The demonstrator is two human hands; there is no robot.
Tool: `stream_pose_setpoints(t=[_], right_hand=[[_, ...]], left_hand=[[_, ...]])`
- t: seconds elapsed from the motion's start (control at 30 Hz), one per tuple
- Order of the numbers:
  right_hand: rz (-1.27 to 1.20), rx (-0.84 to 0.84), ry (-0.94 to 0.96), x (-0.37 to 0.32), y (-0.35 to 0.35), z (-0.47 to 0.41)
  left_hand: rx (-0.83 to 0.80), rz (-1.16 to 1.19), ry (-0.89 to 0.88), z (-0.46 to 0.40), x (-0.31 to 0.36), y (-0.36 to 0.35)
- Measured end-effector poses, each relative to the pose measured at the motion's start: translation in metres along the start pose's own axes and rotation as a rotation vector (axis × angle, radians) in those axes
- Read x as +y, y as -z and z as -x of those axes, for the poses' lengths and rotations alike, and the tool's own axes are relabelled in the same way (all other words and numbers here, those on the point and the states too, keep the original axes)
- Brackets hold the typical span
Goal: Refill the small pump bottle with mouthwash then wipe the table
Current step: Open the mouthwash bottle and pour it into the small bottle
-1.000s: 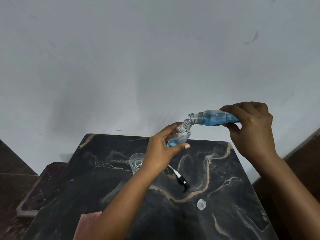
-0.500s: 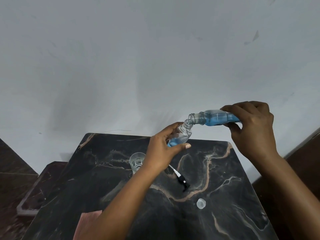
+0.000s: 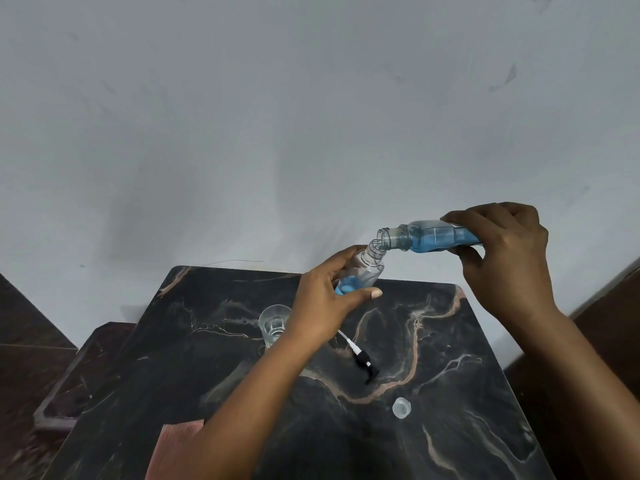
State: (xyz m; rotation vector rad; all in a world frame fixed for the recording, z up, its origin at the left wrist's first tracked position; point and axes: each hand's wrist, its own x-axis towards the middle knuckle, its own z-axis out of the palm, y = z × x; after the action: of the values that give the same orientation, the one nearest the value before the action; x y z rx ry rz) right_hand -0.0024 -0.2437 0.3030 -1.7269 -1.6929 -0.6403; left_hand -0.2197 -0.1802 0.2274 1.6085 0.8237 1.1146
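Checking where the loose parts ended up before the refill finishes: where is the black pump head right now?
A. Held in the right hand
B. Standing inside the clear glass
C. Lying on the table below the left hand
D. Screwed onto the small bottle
C: the pump head lies flat on the table, its white tube running toward the left hand, while the small pump bottle has an open neck.

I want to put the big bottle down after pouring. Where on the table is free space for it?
The black marble table is bare on its right side, between the round clear cap and the far right corner. It is crowded mid-table: the black-and-white pump head, the clear glass cup and the left forearm.
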Motion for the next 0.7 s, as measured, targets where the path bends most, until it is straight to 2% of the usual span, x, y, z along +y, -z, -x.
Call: stream_pose_setpoints(t=[0.7], right_hand=[[0.007,0.001,0.008,0.0004,0.0036,0.0013]], left_hand=[[-0.005,0.003,-0.008,0.0018,-0.0019,-0.0028]])
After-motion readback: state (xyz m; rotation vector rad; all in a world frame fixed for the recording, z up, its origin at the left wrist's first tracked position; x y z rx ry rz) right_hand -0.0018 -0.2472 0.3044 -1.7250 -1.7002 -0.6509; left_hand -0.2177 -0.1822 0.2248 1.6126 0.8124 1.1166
